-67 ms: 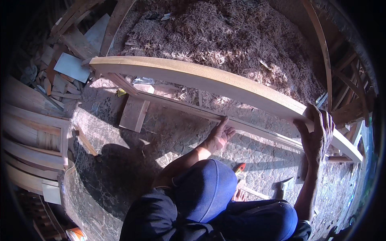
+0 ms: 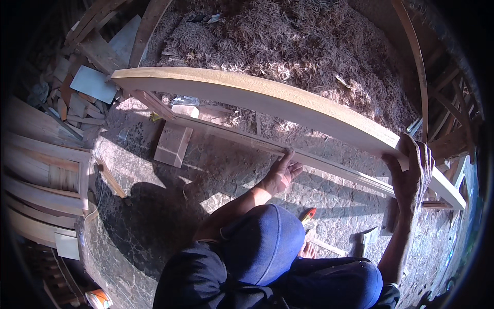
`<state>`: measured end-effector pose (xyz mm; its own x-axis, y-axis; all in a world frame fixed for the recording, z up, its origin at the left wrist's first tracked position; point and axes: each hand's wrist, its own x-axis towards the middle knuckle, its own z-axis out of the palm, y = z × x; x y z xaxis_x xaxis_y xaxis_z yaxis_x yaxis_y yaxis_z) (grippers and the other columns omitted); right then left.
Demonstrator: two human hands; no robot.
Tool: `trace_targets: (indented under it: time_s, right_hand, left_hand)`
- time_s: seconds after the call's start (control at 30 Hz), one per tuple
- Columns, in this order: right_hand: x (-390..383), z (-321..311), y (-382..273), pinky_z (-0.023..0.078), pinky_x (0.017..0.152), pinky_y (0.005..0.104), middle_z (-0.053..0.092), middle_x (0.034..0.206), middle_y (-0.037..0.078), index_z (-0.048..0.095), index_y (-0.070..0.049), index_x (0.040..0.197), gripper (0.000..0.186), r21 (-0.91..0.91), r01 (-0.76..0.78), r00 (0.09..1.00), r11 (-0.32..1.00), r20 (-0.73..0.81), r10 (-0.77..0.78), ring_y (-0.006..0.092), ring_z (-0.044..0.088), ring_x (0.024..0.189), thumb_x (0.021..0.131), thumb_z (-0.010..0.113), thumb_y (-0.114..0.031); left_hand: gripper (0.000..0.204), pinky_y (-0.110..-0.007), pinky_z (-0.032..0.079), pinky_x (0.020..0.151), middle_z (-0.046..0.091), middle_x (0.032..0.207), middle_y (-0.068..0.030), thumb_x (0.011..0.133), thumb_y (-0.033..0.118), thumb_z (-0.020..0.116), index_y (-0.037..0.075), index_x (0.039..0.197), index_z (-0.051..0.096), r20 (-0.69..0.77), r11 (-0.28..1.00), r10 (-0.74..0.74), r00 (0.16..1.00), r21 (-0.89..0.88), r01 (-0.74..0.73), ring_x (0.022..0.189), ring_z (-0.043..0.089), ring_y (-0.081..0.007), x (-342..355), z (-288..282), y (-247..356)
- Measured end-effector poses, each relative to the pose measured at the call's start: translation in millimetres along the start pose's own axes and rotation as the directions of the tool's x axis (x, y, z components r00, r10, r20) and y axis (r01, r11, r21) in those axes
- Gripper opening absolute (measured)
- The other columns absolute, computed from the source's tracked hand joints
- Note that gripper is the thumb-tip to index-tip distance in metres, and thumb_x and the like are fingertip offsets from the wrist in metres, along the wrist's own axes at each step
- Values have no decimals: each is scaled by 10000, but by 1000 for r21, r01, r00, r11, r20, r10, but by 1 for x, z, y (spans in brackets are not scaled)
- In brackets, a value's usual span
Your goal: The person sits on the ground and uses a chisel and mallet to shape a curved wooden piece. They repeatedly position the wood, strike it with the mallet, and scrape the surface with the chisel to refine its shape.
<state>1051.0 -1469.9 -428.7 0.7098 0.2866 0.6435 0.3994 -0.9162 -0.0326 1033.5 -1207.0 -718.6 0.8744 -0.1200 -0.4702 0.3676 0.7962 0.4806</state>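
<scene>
A long wooden frame stretches in front of me, tilted on its edge, with a pale wide upper board and a grooved lower rail. My left hand is on the lower rail near its middle, thumb over the top and the other fingers curled below. Toward the right end, my right hand grips the upper board between thumb and fingers. The frame's left end is over or beside a wooden block; whether they touch I cannot tell.
A heap of wood shavings lies beyond the frame. Curved wooden pieces are stacked at left, below scrap offcuts. By my feet are a red-tipped brush and a flat metal blade. A can sits lower left.
The frame's left end has risen slightly in the picture. My right hand has shifted a little to the right, still gripping the upper board; my left hand has hardly moved.
</scene>
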Motion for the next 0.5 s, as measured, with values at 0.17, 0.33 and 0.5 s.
trace_targets:
  time_s: [0.17, 0.33, 0.5]
  right_hand:
    - [-1, -3, 2, 439, 948, 470, 684, 1078, 83, 624, -126, 1345, 681, -77, 83, 985, 994, 155, -71, 292, 620, 1049, 791, 801, -481]
    - [2, -6, 9, 428, 849, 411, 608, 997, 43, 646, -148, 1232, 557, 40, 126, 984, 991, 120, -130, 246, 599, 975, 810, 780, -485]
    - [19, -44, 3, 453, 780, 384, 593, 987, 1, 629, -199, 1277, 687, 35, 140, 990, 990, -31, -139, 193, 610, 928, 761, 754, -635]
  left_hand:
    - [751, -449, 402, 1111, 551, 1377, -82, 883, 594, 738, 96, 1397, 511, 26, 997, -12, 1000, -74, 14, 1282, 516, -255, -4, -17, -22]
    - [728, -399, 427, 1070, 557, 1404, -79, 898, 504, 765, 78, 1418, 488, 146, 999, -49, 988, 5, 49, 1287, 530, -261, 4, -14, -12]
    - [613, -408, 432, 1034, 578, 1367, -102, 940, 459, 720, 98, 1397, 529, 166, 985, 131, 977, 91, -148, 1207, 551, -260, -37, 14, 41]
